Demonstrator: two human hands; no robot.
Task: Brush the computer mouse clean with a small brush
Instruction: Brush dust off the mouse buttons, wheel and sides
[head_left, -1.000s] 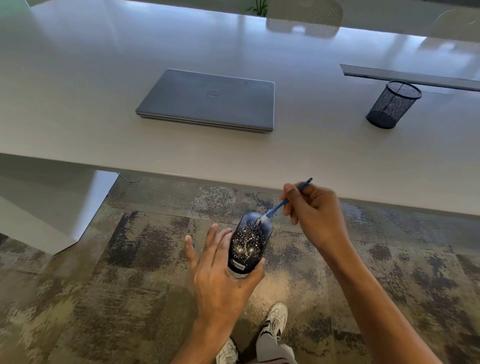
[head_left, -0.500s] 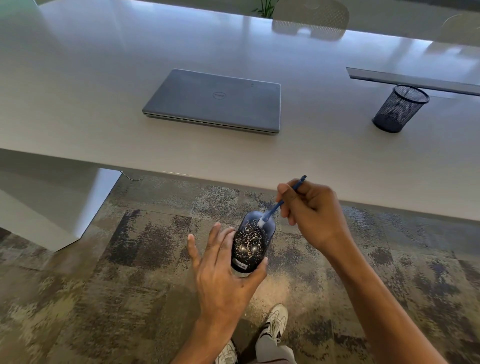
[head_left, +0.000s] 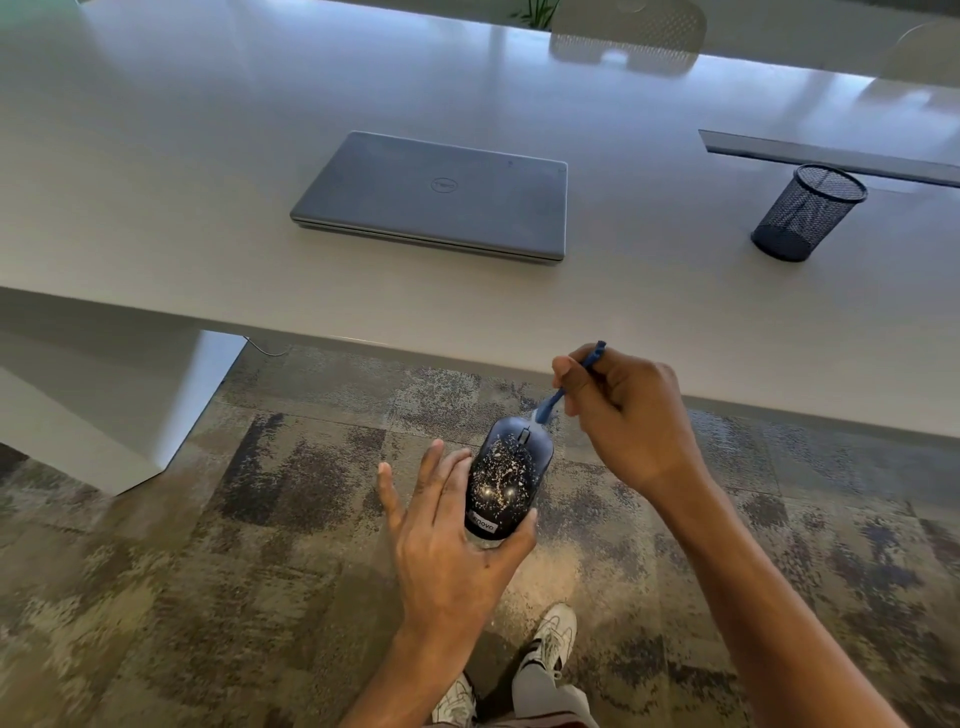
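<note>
A dark computer mouse (head_left: 506, 475), speckled with pale crumbs over its back, is held in the air below the table edge, over the carpet. My left hand (head_left: 447, 540) cups it from the rear and left, thumb on its right side, fingers spread. My right hand (head_left: 631, 421) pinches a small blue brush (head_left: 550, 402) by its thin handle. The brush's pale tip touches the mouse's front right edge, beside the scroll wheel.
A closed grey laptop (head_left: 436, 195) lies on the grey table (head_left: 156, 182), and a black mesh pen cup (head_left: 808, 213) stands to the right by a dark cable slot (head_left: 831, 156). A table leg (head_left: 104, 405) stands at left. My shoes (head_left: 545, 644) are on the patterned carpet.
The brush tip has moved from the middle of the mouse's front toward its front right edge. My right hand shifted up and right a little. The left hand keeps its hold.
</note>
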